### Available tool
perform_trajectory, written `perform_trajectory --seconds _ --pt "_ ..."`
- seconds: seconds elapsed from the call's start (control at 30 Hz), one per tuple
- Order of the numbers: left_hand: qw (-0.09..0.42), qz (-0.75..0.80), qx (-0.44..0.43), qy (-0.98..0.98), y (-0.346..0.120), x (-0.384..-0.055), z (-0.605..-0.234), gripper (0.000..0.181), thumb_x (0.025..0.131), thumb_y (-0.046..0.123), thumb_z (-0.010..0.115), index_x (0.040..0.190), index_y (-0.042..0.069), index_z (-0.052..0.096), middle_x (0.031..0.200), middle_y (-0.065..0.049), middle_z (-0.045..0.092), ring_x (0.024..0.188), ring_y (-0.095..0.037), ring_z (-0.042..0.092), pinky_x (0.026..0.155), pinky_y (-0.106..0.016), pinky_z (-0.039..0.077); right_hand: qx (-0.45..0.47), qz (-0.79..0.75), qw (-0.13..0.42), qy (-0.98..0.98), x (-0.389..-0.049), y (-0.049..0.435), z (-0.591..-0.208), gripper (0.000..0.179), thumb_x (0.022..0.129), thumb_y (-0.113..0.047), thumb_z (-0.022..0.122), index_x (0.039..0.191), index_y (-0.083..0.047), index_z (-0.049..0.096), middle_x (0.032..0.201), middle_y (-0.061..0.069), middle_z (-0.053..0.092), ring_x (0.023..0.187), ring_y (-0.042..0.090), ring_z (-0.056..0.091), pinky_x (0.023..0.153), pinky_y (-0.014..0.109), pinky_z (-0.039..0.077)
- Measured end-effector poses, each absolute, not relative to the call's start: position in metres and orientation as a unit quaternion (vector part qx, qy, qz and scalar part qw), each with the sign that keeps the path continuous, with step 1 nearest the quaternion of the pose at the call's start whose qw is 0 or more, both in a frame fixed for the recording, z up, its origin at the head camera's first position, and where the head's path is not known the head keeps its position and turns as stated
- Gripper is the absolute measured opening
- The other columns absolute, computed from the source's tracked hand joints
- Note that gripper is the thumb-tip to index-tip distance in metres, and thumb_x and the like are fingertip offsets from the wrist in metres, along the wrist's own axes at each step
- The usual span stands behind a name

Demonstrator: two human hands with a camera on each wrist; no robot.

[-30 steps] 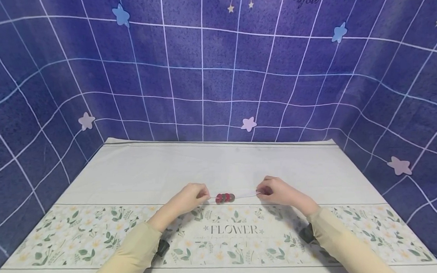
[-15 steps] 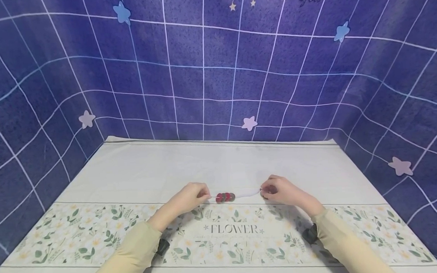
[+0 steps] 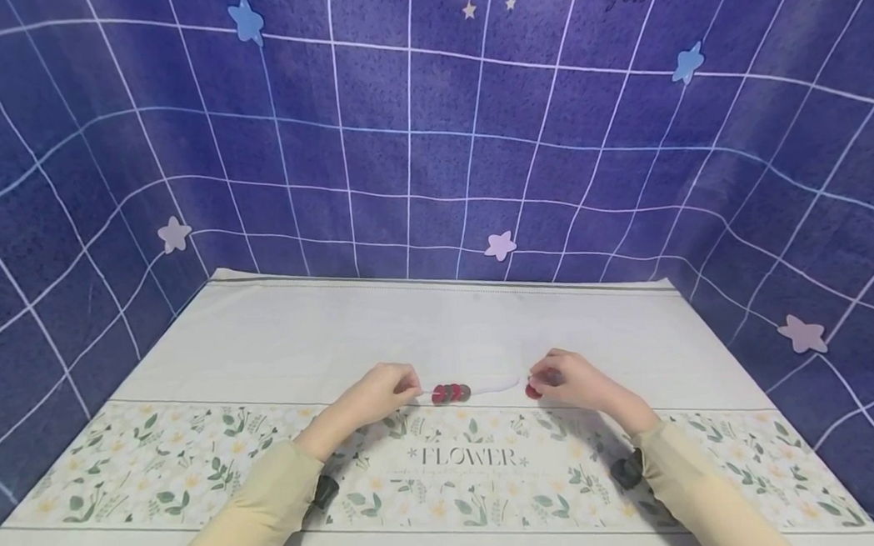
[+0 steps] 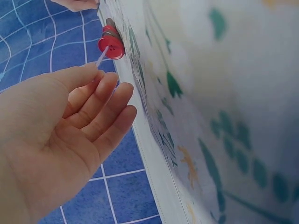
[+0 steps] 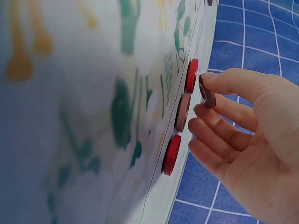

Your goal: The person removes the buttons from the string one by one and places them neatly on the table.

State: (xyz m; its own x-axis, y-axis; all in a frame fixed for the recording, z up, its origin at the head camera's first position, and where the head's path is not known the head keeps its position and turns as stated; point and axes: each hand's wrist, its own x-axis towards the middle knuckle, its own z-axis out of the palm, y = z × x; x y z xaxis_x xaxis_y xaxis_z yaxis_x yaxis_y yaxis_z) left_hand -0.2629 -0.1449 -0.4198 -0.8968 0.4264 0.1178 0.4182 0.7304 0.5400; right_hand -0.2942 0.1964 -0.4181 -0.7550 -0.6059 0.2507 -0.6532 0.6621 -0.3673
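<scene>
Red and brown buttons [image 3: 451, 393] sit stacked face to face on a white string [image 3: 498, 386] in the head view. My left hand [image 3: 379, 393] pinches the string between thumb and forefinger, just left of the stack. Close up in the left wrist view, the end red button [image 4: 111, 48] shows its holes with the string [image 4: 101, 58] coming out. My right hand [image 3: 577, 383] pinches a brown button [image 5: 206, 93] between thumb and index finger, its other fingers loosely bent. Beside those fingertips lie a red button [image 5: 192, 76], a brown button [image 5: 182, 112] and another red button [image 5: 171, 155].
A white tablecloth [image 3: 320, 330] with a floral band [image 3: 216, 462] and the word FLOWER covers the table. Blue grid-patterned fabric [image 3: 430, 156] with stars hangs behind and on both sides. A dark wrist device [image 3: 628, 468] shows under the right sleeve.
My right hand has moved slightly right, away from the string, whose right end now lies loose and slack. A red button has come into view by its fingertips. The left hand stays put.
</scene>
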Motion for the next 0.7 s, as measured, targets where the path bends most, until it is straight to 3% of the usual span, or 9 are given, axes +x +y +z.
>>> perform_trajectory --seconds 0.2,0.7 --pt "0.010 0.289 0.223 0.931 -0.145 -0.262 -0.420 0.006 0.090 0.021 0.062 0.085 0.018 0.063 0.085 0.005 0.066 0.087 -0.012 0.063 0.087 -0.036 0.052 0.343 0.236 0.052 -0.908 -0.293 0.203 -0.420 0.019 0.084 -0.011 0.067 0.098 0.002 0.068 0.086 0.006 0.064 0.081 0.019 0.062 0.075 0.030 0.054" --pt "0.009 0.288 0.226 0.931 -0.145 -0.263 -0.421 0.006 0.090 0.021 0.062 0.085 0.017 0.063 0.085 0.006 0.066 0.086 -0.011 0.062 0.086 -0.036 0.052 0.294 0.245 0.045 -0.923 -0.292 0.224 -0.419 0.019 0.084 -0.012 0.066 0.099 0.000 0.066 0.092 0.008 0.069 0.089 0.026 0.066 0.084 0.042 0.053"
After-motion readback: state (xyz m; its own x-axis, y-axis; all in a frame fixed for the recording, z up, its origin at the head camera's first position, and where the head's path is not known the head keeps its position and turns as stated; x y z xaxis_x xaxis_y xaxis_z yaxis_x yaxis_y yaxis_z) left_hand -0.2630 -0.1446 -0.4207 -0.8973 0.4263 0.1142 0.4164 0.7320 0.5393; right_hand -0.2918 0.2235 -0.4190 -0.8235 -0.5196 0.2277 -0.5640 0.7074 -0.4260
